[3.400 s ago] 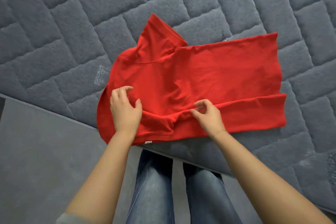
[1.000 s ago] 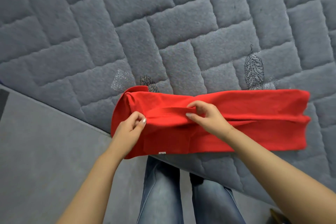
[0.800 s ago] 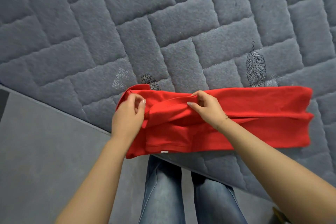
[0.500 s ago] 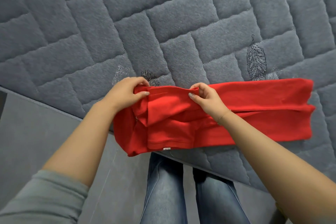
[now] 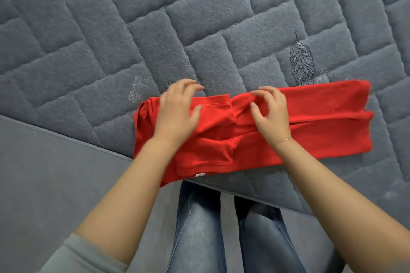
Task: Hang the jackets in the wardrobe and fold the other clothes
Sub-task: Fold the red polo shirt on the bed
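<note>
A red T-shirt (image 5: 321, 122) lies folded into a long narrow band along the near edge of the grey quilted bed (image 5: 155, 29). Its left end hangs a little over the bed edge, with a small white label showing at the bottom. My left hand (image 5: 177, 111) hovers over the left part of the shirt with fingers spread and loosely bent, holding nothing. My right hand (image 5: 270, 111) is above the middle of the shirt, fingers also spread and loosely bent, gripping no cloth.
The bed's quilted cover has a feather print (image 5: 301, 62) just behind the shirt. Grey floor (image 5: 44, 173) lies to the left below the bed edge. My legs in blue jeans (image 5: 199, 228) stand against the bed.
Both hands pinched the shirt's far edge half a second ago; they have let go and now hover with spread fingers. The sleeve fold lies flat on the band.
</note>
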